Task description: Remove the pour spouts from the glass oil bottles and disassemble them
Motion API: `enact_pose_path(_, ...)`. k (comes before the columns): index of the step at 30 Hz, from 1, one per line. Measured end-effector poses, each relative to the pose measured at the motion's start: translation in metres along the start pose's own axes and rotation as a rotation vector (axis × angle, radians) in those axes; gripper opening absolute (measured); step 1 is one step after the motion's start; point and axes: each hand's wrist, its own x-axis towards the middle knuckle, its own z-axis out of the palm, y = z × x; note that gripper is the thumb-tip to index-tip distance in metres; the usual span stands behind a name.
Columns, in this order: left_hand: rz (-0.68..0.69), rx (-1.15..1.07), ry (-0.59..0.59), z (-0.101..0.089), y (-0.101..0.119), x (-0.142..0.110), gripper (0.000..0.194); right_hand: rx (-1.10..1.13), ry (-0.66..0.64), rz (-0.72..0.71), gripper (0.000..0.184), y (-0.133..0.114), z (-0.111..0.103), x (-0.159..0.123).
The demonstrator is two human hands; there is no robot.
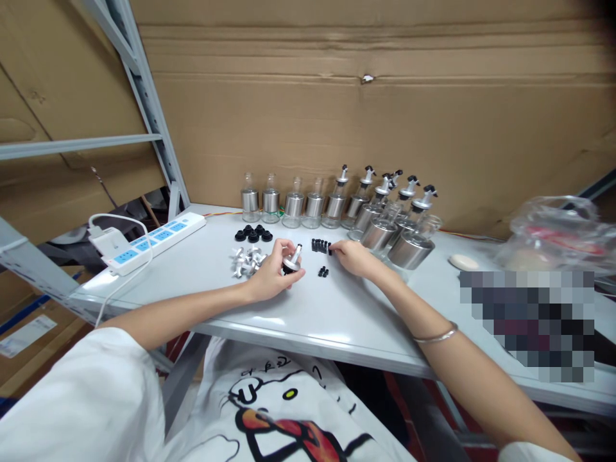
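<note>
My left hand [269, 279] is closed around a bottle pourer [292, 262], a silver spout on a black base, its tip pointing up. Thumb and fingertips of my right hand [353, 258] pinch a small black cap [330, 249] at the right end of a row of small black caps [318, 245]. Below that row lies a smaller cluster of black pieces [323, 273]. Silver metal spout parts [246, 262] are heaped left of my left hand. Behind them sit several round black stoppers [253, 235].
Glass bottles with steel sleeves [294, 206] line the back of the white table [308, 317]; several carry pourers [423, 197]. A power strip [156, 244] with a plugged-in white charger [110, 245] is at left. A plastic bag [553, 237] and a white oval object [463, 262] lie right.
</note>
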Motion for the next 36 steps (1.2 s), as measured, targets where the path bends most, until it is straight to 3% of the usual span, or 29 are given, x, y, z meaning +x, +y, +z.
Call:
enact_pose_path(8,-0.023,-0.050,0.002,0.000,0.002,0.000,0.039,0.076,0.156,-0.014,0.033,-0.004,-0.003,0.000)
enact_pose_path(10,-0.029,-0.044,-0.036,-0.002,0.002,0.000,0.036,0.179,0.279,-0.127,0.031,-0.010,-0.008,-0.004)
enact_pose_path(13,-0.019,-0.023,-0.114,-0.003,0.004,0.000,0.037,0.349,0.423,-0.436,0.030,-0.022,-0.012,-0.012)
enact_pose_path(15,-0.010,-0.022,-0.134,-0.004,0.003,0.001,0.044,0.393,0.426,-0.581,0.029,-0.031,-0.013,-0.018)
enact_pose_path(17,-0.012,-0.040,-0.139,-0.004,0.002,0.002,0.050,0.413,0.412,-0.635,0.028,-0.038,-0.013,-0.022)
enact_pose_path(26,-0.004,-0.054,-0.183,-0.003,-0.001,0.001,0.049,0.300,0.387,-0.649,0.029,-0.046,-0.016,-0.028)
enact_pose_path(32,0.002,0.012,-0.175,-0.002,-0.002,0.002,0.045,0.325,0.319,-0.538,0.026,-0.051,-0.017,-0.031)
enact_pose_path(36,0.005,0.016,-0.178,-0.002,-0.002,0.002,0.043,0.455,0.269,-0.430,0.039,-0.053,-0.018,-0.032)
